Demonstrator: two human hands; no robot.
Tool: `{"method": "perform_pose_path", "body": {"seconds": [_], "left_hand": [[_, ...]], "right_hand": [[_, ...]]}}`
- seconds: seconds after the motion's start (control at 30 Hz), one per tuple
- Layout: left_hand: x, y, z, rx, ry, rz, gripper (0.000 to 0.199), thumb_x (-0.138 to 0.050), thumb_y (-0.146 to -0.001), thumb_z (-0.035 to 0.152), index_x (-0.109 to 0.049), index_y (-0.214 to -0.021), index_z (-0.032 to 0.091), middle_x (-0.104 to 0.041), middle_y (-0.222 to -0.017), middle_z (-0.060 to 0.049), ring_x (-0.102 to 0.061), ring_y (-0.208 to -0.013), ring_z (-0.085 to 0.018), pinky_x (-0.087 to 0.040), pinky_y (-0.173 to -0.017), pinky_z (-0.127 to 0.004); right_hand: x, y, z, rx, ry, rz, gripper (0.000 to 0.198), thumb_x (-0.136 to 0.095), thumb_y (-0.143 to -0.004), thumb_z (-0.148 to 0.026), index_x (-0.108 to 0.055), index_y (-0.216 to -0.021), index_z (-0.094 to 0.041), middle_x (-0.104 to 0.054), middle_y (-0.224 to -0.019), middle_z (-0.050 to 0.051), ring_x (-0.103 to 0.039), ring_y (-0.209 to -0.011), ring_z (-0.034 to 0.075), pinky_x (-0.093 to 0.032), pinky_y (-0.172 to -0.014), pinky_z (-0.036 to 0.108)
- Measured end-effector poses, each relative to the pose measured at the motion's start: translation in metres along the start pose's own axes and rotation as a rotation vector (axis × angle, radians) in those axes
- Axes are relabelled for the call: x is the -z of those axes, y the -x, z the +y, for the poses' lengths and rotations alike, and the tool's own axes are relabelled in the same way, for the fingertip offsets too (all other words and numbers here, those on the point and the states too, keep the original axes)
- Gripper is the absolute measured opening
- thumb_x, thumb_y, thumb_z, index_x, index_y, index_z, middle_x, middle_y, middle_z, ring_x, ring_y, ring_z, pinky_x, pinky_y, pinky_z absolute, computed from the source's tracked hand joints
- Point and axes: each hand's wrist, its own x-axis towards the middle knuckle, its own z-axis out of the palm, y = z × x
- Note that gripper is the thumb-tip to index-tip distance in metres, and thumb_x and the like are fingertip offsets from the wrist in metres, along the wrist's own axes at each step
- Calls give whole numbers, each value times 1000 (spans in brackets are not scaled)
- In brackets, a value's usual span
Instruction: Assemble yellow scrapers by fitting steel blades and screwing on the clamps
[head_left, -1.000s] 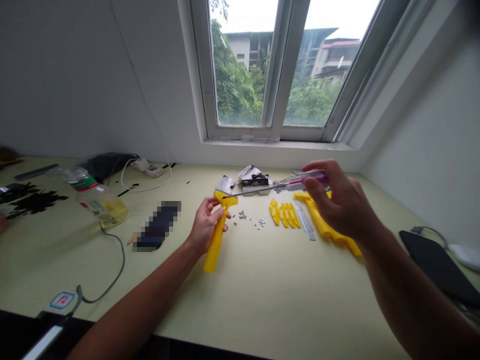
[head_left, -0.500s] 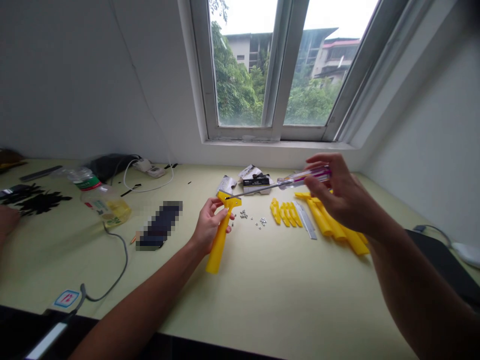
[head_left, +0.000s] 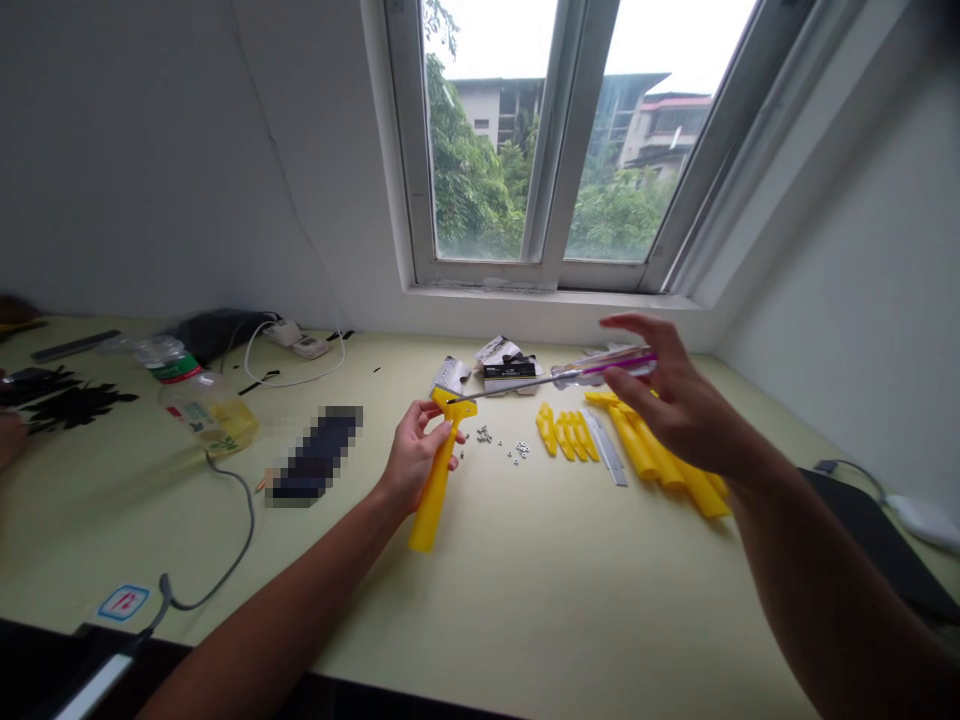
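A yellow scraper (head_left: pixel 433 498) is held tilted above the table, handle down and its wide head up. My left hand (head_left: pixel 417 452) wraps round it just below the head. The screwdriver (head_left: pixel 517 386) has a clear handle with a purple stripe, and its thin shaft reaches left to a screw spot on the scraper head. My right hand (head_left: pixel 664 400) holds that handle between thumb and fingers, with the index finger lifted off. Small screws (head_left: pixel 484 435) and nuts (head_left: pixel 519 452) lie on the table right of the scraper.
Yellow clamp pieces (head_left: pixel 568 434), grey blades (head_left: pixel 606 450) and several yellow handles (head_left: pixel 660 455) lie to the right. Small boxes (head_left: pixel 508 370) stand at the back. A bottle (head_left: pixel 202 400), a dark blurred-out object (head_left: pixel 319 455) and a cable (head_left: pixel 251 510) are at left, with another person's hand (head_left: pixel 9 438) beyond.
The fingers of my right hand have loosened and spread on the screwdriver handle, which looks turned. The scraper stays in my left hand; the view has shifted slightly.
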Motion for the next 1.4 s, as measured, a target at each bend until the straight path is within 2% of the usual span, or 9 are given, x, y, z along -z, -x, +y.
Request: {"method": "perform_pose_path", "body": {"seconds": [0.17, 0.5, 0.6, 0.7, 0.83, 0.97, 1.1, 1.23, 1.4], "left_hand": [[-2, 2, -2, 22, -9, -30, 29, -67, -79, 28, -50, -102, 20, -50, -120, -8, -64, -74, -14, -46, -44, -20], [-2, 0, -1, 25, 3, 14, 30, -67, -78, 26, -49, -100, 20, -50, -119, -8, -65, -73, -15, -46, -43, -20], [-3, 0, 0, 21, -2, 10, 29, -67, -78, 26, -49, -101, 20, -50, -120, -8, -65, -74, -16, -46, -43, -20], [-4, 0, 0, 26, -6, 13, 29, -66, -79, 26, -48, -101, 20, -49, -120, -8, -65, -74, -16, -47, -43, -20], [-3, 1, -2, 29, -24, -2, 27, -65, -80, 26, -48, -101, 21, -49, -120, -8, -65, -73, -16, -47, -42, -21], [-2, 1, -3, 28, -36, -6, 26, -64, -81, 26, -48, -101, 21, -49, -120, -8, -65, -74, -16, -47, -43, -21], [-5, 2, -3, 53, -50, -16, 25, -63, -81, 25, -48, -101, 21, -49, -120, -8, -65, -74, -16, -47, -43, -21], [-5, 2, -2, 49, -38, -3, 26, -64, -80, 25, -47, -99, 20, -50, -118, -7, -65, -73, -15, -47, -42, -20], [-3, 2, 1, 39, -40, 3, 27, -65, -79, 25, -47, -100, 20, -49, -119, -8, -66, -74, -17, -48, -43, -21]], "right_hand": [[-1, 4, -5, 13, -4, 130, 33, -56, -88, -42, -51, -117, -25, -64, -97, 5, -63, -66, 16, -53, -58, 31], [0, 2, 1, 18, 12, -35, 42, -54, -89, -44, -44, -125, -25, -65, -100, 7, -62, -67, 17, -52, -57, 31], [0, 1, 4, -35, 84, 45, 36, -54, -89, -44, -50, -119, -24, -66, -84, 5, -61, -60, 17, -49, -52, 29], [0, 1, 3, 23, 27, -1, 44, -58, -87, -44, -48, -124, -23, -68, -97, 7, -65, -69, 19, -51, -56, 30], [-3, 1, 1, 25, 75, 127, 27, -61, -84, -46, -59, -93, -21, -67, -76, 4, -62, -57, 17, -48, -52, 29], [-6, 3, 0, 62, -60, 69, 40, -56, -88, -43, -44, -121, -24, -65, -104, 8, -64, -67, 17, -51, -56, 30], [-5, 4, 1, -22, 33, 100, 34, -54, -90, -41, -46, -118, -24, -65, -91, 5, -60, -60, 15, -49, -52, 28], [-3, 2, 3, 21, -52, -82, 45, -56, -88, -40, -41, -128, -25, -64, -104, 6, -63, -65, 15, -53, -57, 29], [-4, 1, -2, 40, 123, 101, 35, -63, -84, -41, -56, -111, -21, -69, -84, 4, -66, -63, 17, -53, -55, 28]]}}
